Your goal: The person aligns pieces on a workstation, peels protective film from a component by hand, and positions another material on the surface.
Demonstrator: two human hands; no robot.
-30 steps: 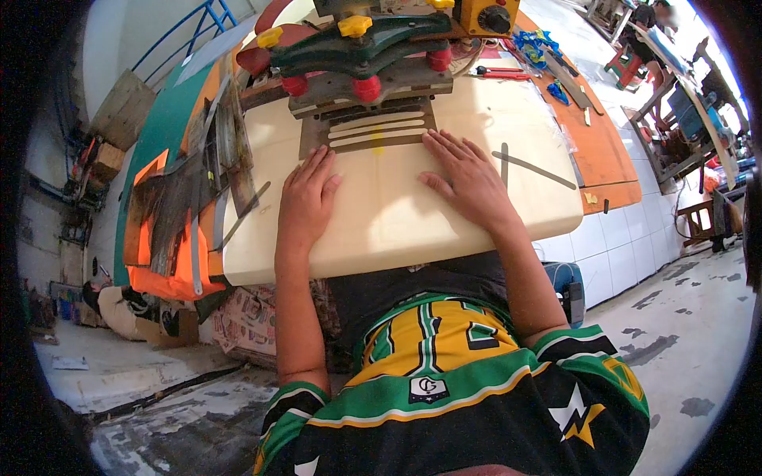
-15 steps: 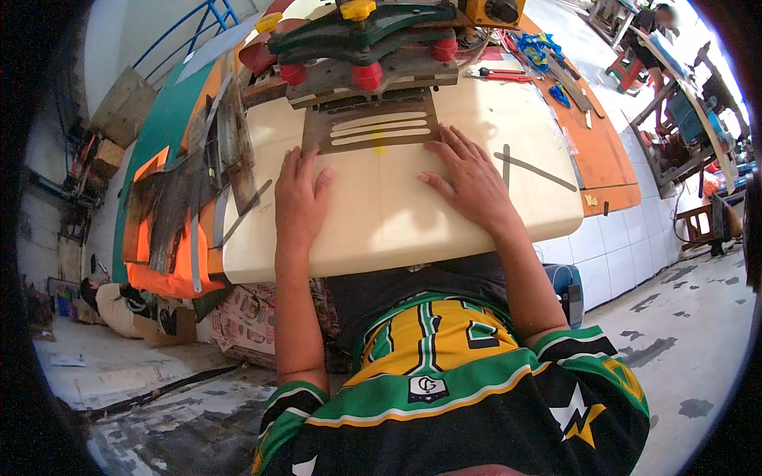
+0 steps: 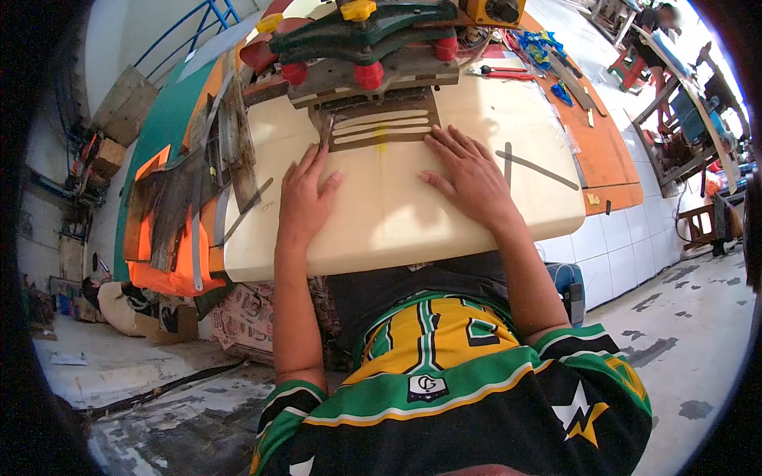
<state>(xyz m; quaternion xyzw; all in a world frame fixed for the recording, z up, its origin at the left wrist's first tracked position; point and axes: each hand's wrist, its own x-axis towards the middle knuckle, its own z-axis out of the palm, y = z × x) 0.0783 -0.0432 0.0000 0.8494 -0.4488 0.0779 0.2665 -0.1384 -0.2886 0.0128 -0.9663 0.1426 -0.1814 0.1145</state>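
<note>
A dark brown sheet with several long slots lies on a cream board, its far side under the head of a press with red knobs. My left hand lies palm down, fingers out, its fingertips at the sheet's near left corner. At the near right corner, the fingertips of my right hand rest with the fingers stretched out and the thumb apart. A short yellow mark shows at the sheet's near edge. The sheet's far part is hidden beneath the press.
Dark strips and orange material lie at the left. Red-handled pliers, blue wrappers and a flat bar sit at the right. Thin dark strips lie on the board. A seated person is far right.
My left hand has shifted a little to the right and forward, and the sheet's left edge has moved inward with it. My right hand has hardly moved.
</note>
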